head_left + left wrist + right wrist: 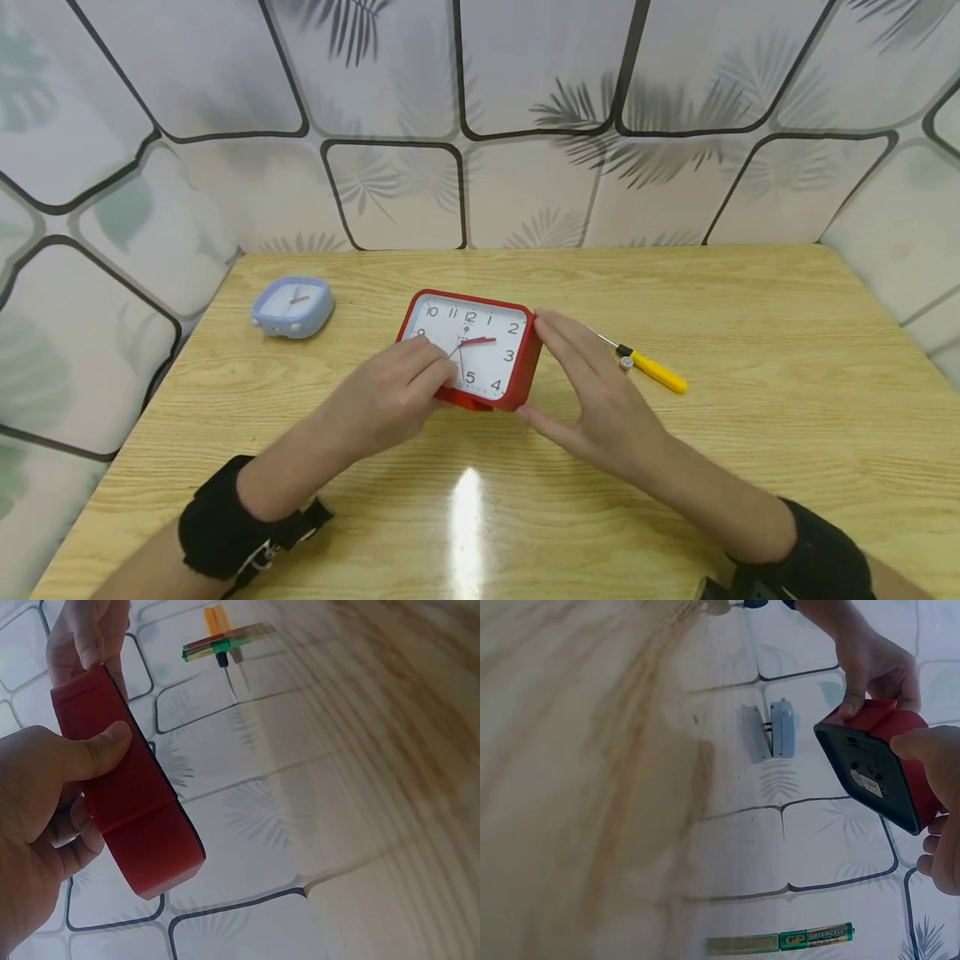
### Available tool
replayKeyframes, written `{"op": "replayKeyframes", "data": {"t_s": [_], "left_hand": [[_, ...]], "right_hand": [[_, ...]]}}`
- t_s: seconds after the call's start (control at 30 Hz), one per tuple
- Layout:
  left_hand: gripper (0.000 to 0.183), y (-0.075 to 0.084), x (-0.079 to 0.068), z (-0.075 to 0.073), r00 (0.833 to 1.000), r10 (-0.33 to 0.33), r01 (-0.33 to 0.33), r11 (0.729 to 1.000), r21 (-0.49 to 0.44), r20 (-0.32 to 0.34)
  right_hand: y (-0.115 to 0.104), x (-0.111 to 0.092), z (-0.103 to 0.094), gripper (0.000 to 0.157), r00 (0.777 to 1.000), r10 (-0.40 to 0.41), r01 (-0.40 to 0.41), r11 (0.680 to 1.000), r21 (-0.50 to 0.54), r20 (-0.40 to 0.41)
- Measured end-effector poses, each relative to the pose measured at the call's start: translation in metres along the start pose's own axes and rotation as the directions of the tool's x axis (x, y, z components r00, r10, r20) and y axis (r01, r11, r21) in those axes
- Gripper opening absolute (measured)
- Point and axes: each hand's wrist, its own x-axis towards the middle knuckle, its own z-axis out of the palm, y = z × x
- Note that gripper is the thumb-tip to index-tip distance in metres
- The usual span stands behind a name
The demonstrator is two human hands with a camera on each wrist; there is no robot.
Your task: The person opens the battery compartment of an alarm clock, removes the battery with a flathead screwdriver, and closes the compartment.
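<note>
A red square alarm clock (491, 354) is held tilted over the table, its white dial facing up toward the head view. My left hand (390, 396) grips its lower left part; the fingers cover some numerals, and the thumb (109, 750) presses the red underside in the left wrist view. On the opposite side, my right hand (607, 396) spans the clock's edge, fingers at the upper corner and thumb at the lower one. The right wrist view shows the clock's black back (866, 780) with a pale label.
A small light-blue alarm clock (292, 307) stands at the table's back left. Beyond the right hand lies a screwdriver with a yellow handle (658, 372), and a green-and-gold GP battery (816, 937) is beside it. A patterned padded wall (397, 196) borders the wooden table (750, 333).
</note>
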Motion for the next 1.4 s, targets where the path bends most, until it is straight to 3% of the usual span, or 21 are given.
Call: {"op": "replayKeyframes", "data": {"t_s": [0.23,0.47,0.73,0.83,1.0,1.1,1.27,1.4], "left_hand": [[0.026,-0.01,-0.002,-0.002,0.999,-0.034,0.033,0.999,0.02,0.042],[0.034,-0.03,-0.009,-0.003,0.994,-0.085,0.084,0.996,0.025,0.075],[0.037,-0.055,-0.023,-0.001,0.971,-0.182,0.18,0.983,0.024,0.154],[0.035,-0.061,-0.027,-0.002,0.943,-0.252,0.251,0.967,0.033,0.217],[0.037,-0.069,-0.033,-0.004,0.873,-0.356,0.362,0.931,0.043,0.333],[0.039,-0.073,-0.034,-0.004,0.845,-0.38,0.393,0.918,0.044,0.376],[0.04,-0.076,-0.035,-0.005,0.811,-0.407,0.423,0.904,0.058,0.42],[0.038,-0.078,-0.035,-0.007,0.771,-0.433,0.448,0.89,0.085,0.468]], "right_hand": [[0.001,-0.001,-0.001,0.075,0.998,0.033,-0.032,0.999,-0.018,0.058],[0.002,-0.003,-0.001,0.058,0.996,0.049,-0.047,0.999,-0.021,0.079],[0.004,-0.004,-0.001,0.05,0.996,0.048,-0.046,0.998,-0.03,0.074],[0.005,-0.003,-0.001,0.048,0.997,0.043,-0.041,0.999,-0.028,0.07],[0.005,-0.002,-0.001,0.046,0.998,0.027,-0.026,0.999,-0.022,0.062],[0.006,-0.001,-0.002,0.047,0.998,0.02,-0.019,0.999,-0.026,0.06],[0.008,-0.002,-0.003,0.052,0.996,0.039,-0.036,0.998,-0.043,0.085],[0.014,-0.001,-0.007,0.054,0.988,0.084,-0.075,0.994,-0.077,0.129]]}}
